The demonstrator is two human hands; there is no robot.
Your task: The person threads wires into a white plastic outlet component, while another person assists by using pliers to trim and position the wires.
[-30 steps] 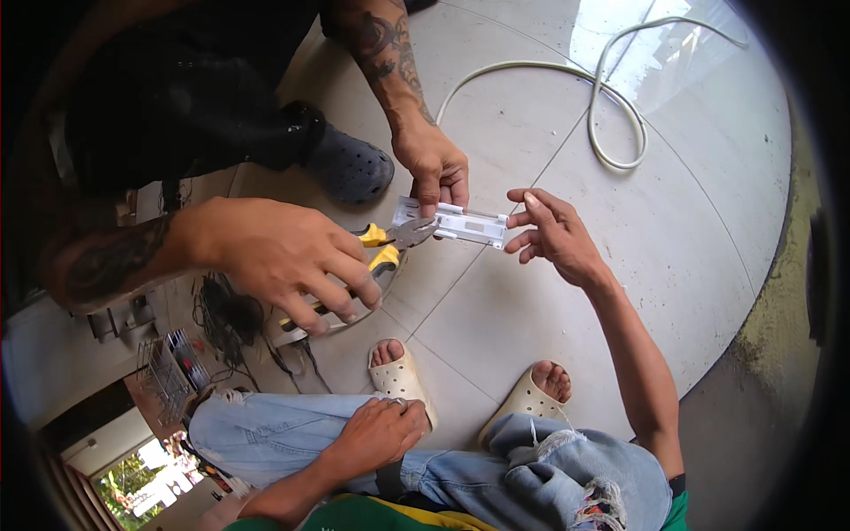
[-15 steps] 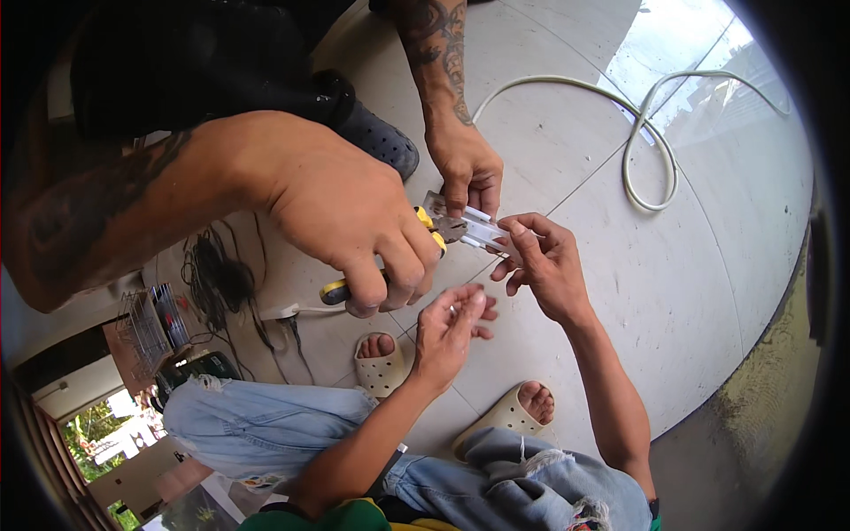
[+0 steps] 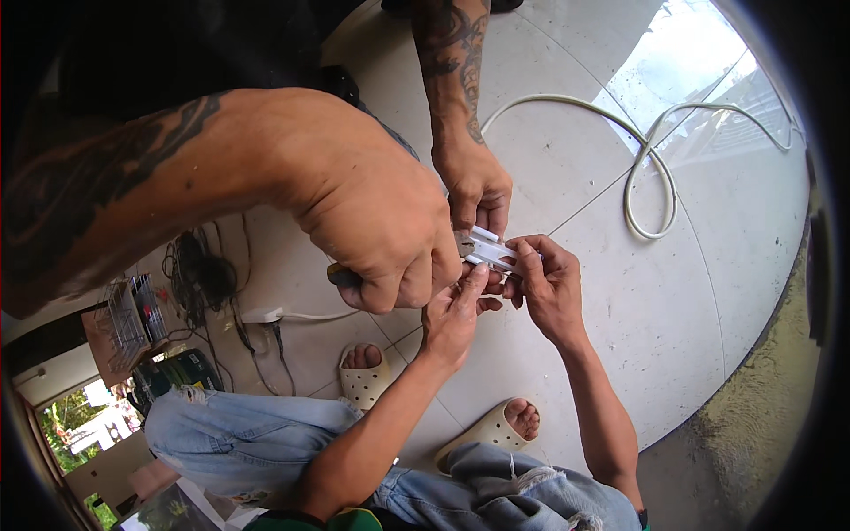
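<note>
A small white plastic piece [image 3: 492,249] is held over the floor tiles between several hands. My right hand [image 3: 551,288] grips its right end with fingers and thumb. From below, my left hand [image 3: 452,320] reaches up and its fingertips pinch the piece's underside. Another person's tattooed hand [image 3: 478,188] holds the piece from above. That person's other hand, a big fist [image 3: 381,232] close to the camera, clasps pliers whose metal jaws [image 3: 463,243] sit at the piece's left end; the handles are mostly hidden in the fist.
A white cable [image 3: 653,168] loops over the pale floor tiles [image 3: 691,292] at the right. Black wires [image 3: 202,281], a white power strip [image 3: 264,315] and a wire grille [image 3: 131,320] lie at the left. My jeans and beige sandals [image 3: 365,382] are below. Rough ground [image 3: 753,425] borders the tiles.
My left hand rose from my knee to the white piece. The other person's fist with the pliers moved right and closer to the camera, up to the piece's left end.
</note>
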